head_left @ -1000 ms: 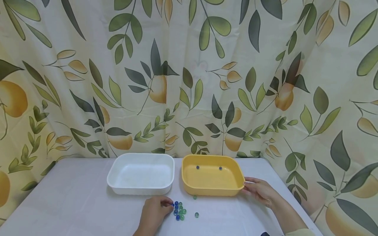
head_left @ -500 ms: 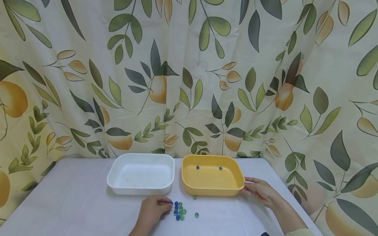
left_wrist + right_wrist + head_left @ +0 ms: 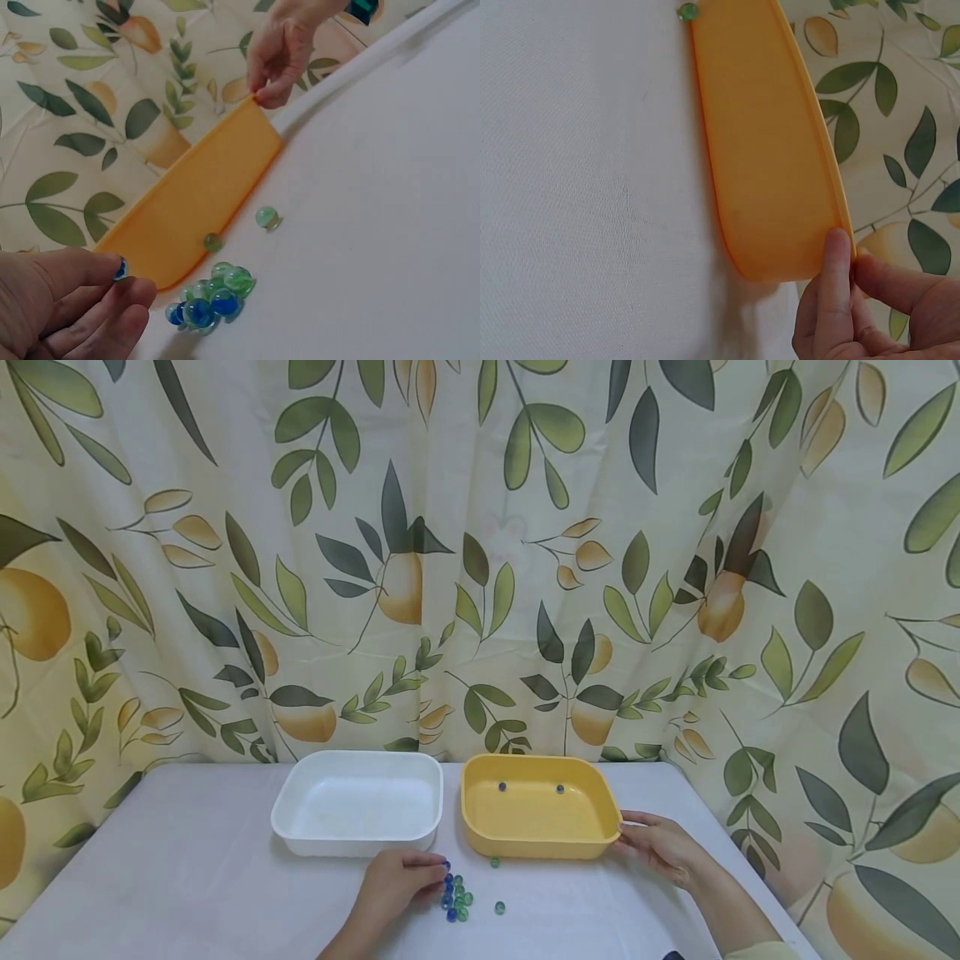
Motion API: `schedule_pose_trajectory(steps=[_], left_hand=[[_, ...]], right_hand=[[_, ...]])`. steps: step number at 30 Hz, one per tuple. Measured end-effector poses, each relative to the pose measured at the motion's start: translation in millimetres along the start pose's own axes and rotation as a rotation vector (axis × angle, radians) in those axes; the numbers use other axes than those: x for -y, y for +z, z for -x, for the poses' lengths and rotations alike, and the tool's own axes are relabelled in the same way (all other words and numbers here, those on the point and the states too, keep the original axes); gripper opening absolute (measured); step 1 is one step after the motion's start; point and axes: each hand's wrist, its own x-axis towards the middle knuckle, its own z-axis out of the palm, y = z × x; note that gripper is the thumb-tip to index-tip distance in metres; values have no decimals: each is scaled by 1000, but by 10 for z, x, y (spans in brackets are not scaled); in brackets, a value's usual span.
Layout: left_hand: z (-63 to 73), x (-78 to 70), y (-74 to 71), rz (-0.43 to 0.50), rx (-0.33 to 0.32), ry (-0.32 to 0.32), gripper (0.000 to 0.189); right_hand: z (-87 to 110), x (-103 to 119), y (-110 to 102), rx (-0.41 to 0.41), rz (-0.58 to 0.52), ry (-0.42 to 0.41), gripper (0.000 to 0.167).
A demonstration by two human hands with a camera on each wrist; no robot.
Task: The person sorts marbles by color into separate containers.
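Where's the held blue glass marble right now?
Head view: the marble is pinched in the left hand, just beyond the cluster of blue and green marbles, near the right front corner of the white rectangular tray.

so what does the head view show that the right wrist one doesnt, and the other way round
Only head: the white tray, the left hand pinching a blue marble, the blue and green pile beside it, a loose green marble nearer the wearer, and two dark marbles inside the yellow tray.

Only right wrist: no extra thing, just a closer look at the fingers on that tray.

Both: the right hand gripping the yellow tray, one green marble by its base, the table and the leafy curtain.
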Motion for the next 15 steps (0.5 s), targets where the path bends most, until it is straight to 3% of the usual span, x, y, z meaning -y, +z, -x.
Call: schedule_pose_trajectory(steps=[8, 15], left_hand=[[-46, -151, 45, -26, 11, -55, 22], [-86, -301, 78, -31, 20, -31, 23]], right_hand=[[-10, -6, -9, -11, -12, 5, 68], [-18, -11, -6, -17, -6, 7, 66]])
